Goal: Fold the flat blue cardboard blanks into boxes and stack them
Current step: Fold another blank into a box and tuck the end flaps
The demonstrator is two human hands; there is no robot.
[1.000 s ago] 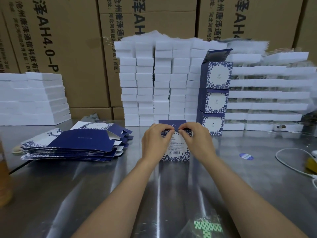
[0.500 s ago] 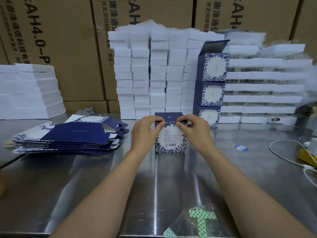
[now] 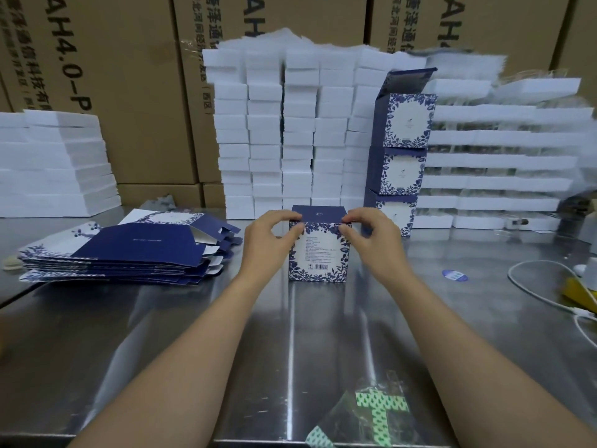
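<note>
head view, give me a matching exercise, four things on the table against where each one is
Things
1. flat blanks
2. held box
3. stack of folded boxes
4. white cable

Places
a. looping at the far right of the table
b. upright mid-table, top pinched by left hand and right hand
c. piled at the left
d. three high at the back, top flap open

Pairs: 1-c, 2-b, 3-d, 4-a
</note>
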